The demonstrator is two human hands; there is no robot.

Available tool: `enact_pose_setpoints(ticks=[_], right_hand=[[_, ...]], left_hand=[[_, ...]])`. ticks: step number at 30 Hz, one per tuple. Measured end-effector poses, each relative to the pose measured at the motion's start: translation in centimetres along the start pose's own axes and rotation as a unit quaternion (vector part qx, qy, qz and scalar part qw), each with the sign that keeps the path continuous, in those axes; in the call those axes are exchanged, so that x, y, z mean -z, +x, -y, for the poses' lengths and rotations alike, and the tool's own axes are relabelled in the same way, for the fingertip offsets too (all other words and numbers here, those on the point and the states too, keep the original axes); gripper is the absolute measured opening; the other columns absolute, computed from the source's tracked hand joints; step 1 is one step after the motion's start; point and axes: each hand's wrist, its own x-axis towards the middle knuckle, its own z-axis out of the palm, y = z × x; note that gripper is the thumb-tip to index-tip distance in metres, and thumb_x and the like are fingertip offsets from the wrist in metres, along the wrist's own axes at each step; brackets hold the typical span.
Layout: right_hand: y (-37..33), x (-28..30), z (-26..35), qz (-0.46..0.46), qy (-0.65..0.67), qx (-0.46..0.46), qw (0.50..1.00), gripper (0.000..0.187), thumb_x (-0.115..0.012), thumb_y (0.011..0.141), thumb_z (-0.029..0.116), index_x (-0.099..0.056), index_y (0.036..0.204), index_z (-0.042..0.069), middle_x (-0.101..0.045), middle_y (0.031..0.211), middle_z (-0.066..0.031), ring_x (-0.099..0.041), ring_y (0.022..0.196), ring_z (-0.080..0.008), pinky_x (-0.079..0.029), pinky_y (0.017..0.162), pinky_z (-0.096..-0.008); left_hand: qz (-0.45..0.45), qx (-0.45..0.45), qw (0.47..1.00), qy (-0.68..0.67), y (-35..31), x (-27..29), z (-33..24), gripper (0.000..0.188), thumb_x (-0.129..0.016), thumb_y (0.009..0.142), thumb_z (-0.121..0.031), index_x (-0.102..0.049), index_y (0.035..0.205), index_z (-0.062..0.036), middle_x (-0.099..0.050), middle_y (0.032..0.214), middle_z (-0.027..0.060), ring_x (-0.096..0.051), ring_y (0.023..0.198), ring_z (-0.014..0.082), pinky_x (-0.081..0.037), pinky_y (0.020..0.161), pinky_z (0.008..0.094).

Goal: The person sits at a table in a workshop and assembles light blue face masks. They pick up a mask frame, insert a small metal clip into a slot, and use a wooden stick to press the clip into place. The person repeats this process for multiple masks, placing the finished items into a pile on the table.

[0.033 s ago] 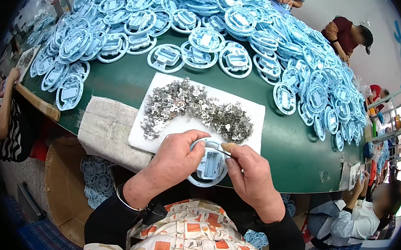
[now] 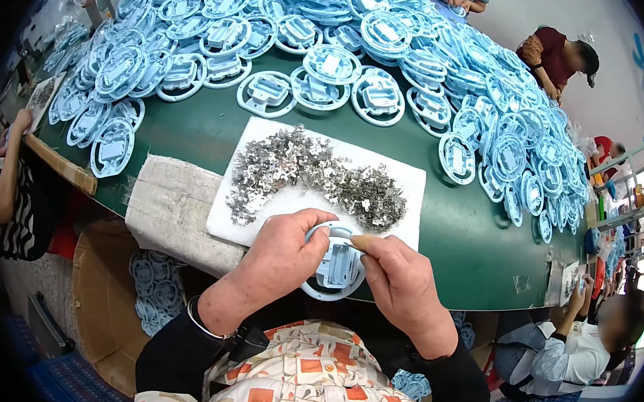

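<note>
A light blue round plastic part (image 2: 338,268), with a rectangular compartment in its middle, is held over the table's near edge. My left hand (image 2: 273,254) is closed on its upper left rim, thumb on top. My right hand (image 2: 406,281) is closed in a pinch at the compartment's upper right edge. A tan cover sits on its index fingertip; whatever lies under that tip is hidden. Just beyond both hands, a heap of small silvery metal clips (image 2: 279,170) lies on a white foam board (image 2: 225,220).
A large pile of similar blue parts (image 2: 331,64) covers the green table's (image 2: 468,241) far side. Left of the board lies a wrapped grey block (image 2: 173,198). A cardboard box (image 2: 99,290) with more blue parts stands below at left. Several other people work around the table.
My right hand has shifted slightly, its index finger now reaching further over the compartment. The thin metal piece seen between its fingers before is out of sight. The left hand stays put.
</note>
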Motion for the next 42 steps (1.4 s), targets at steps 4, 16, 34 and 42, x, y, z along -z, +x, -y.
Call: enact_pose_setpoints(ticks=[4, 16, 34, 42], right_hand=[[-0.3, 0.0, 0.3, 0.041, -0.079, 0.013, 0.996, 0.032, -0.074, 0.087, 0.006, -0.072, 0.119, 0.012, -0.06, 0.074, -0.0061, -0.063, 0.061, -0.0263, -0.052, 0.054, -0.0389], [-0.1, -0.4, -0.1, 0.035, -0.093, 0.031, 0.995, 0.037, -0.075, 0.086, 0.009, -0.072, 0.123, 0.017, -0.06, 0.07, -0.0048, -0.064, 0.06, -0.0257, -0.051, 0.052, -0.0385], [-0.1, 1.5, 0.9, 0.11, -0.223, 0.029, 0.968, 0.048, -0.073, 0.078, 0.008, -0.071, 0.125, 0.018, -0.056, 0.064, -0.0006, -0.063, 0.058, -0.02, -0.049, 0.049, -0.0358], [0.6, 1.8, 2.0, 0.121, -0.251, 0.023, 0.96, 0.043, -0.071, 0.078, 0.007, -0.071, 0.12, 0.017, -0.057, 0.063, -0.0007, -0.064, 0.059, -0.0203, -0.05, 0.051, -0.0366]], left_hand=[[0.0, 0.002, 1.0, 0.003, 0.2, -0.1, 0.1, 0.031, -0.056, 0.102, -0.014, -0.067, 0.123, 0.0066, -0.076, 0.094, 0.0126, -0.069, 0.08, 0.0121, -0.057, 0.072, 0.0306], [0.001, 0.011, 1.0, -0.018, 0.1, 0.1, -0.4, 0.032, -0.056, 0.102, -0.014, -0.067, 0.124, 0.0067, -0.075, 0.089, 0.0102, -0.067, 0.076, 0.0093, -0.056, 0.067, 0.0279], [0.0, 0.027, 0.998, -0.048, 0.0, 0.0, -0.5, 0.031, -0.057, 0.104, -0.015, -0.067, 0.125, 0.006, -0.073, 0.085, 0.0072, -0.063, 0.068, 0.0063, -0.055, 0.061, 0.0264], [-0.02, -0.01, 0.999, -0.029, 0.1, -0.4, 0.3, 0.03, -0.056, 0.104, -0.015, -0.067, 0.123, 0.0059, -0.071, 0.079, 0.0057, -0.064, 0.065, 0.0071, -0.056, 0.057, 0.0273]])
